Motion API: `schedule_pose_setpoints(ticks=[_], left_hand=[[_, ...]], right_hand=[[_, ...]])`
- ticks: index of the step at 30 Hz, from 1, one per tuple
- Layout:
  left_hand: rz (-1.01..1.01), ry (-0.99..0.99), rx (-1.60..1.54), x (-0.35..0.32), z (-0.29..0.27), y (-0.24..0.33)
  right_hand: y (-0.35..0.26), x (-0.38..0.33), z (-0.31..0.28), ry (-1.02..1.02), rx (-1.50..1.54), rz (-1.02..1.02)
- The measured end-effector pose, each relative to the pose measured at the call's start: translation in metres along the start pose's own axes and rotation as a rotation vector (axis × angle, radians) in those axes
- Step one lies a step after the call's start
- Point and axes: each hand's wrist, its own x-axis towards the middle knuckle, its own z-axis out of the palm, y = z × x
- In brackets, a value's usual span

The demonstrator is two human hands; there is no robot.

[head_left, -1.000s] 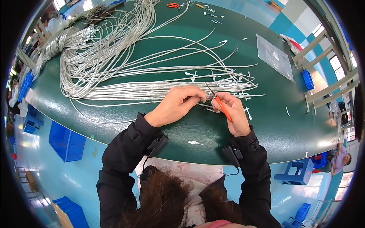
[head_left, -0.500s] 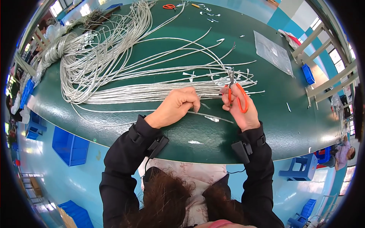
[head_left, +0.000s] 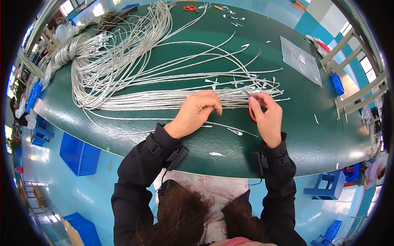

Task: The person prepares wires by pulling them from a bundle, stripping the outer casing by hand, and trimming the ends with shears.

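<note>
My left hand (head_left: 196, 114) is closed in a pinch at the near edge of a bundle of silvery cables (head_left: 143, 100). Whatever lies between its fingertips is hidden. To its right, my right hand (head_left: 269, 119) holds orange-handled scissors (head_left: 251, 113), mostly covered by the fingers. Its thumb and forefinger come together over the cable ends, where small white scraps (head_left: 256, 87) lie. One loose cable (head_left: 238, 130) runs beneath my left hand and ends near my right wrist.
The green table (head_left: 205, 160) carries a large heap of coiled cables (head_left: 86, 78) at the left. A clear plastic bag (head_left: 301, 61) lies at the right. Another orange-handled pair of scissors (head_left: 190, 8) sits at the far edge. Blue bins (head_left: 80, 153) and stools (head_left: 326, 184) stand on the floor.
The scissors have swung down into my right palm, and its thumb and forefinger have come together. My left hand stays closed near the bundle. The whole view has shifted slightly.
</note>
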Motion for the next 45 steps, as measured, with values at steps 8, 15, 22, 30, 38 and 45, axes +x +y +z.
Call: schedule_pose_setpoints(ticks=[8,15,22,30,38,45], left_hand=[[0.071,-0.002,0.168,-0.001,0.007,0.004],[0.076,-0.079,0.235,-0.004,0.014,0.006],[0.057,-0.235,0.289,-0.005,0.009,0.008],[-0.222,0.039,-0.103,0.004,-0.005,0.028],[-0.315,0.003,-0.112,0.000,-0.004,0.019],[-0.535,0.083,-0.564,-0.002,-0.004,0.015]], right_hand=[[-0.029,-0.008,0.015,-0.376,0.979,0.519],[-0.037,-0.015,0.026,-0.339,0.989,0.581],[-0.029,-0.020,0.040,-0.273,1.100,0.622],[-0.035,-0.023,0.038,-0.268,0.918,0.464],[-0.044,-0.027,0.040,-0.172,0.673,0.188],[-0.045,-0.024,0.039,-0.075,0.426,-0.046]])
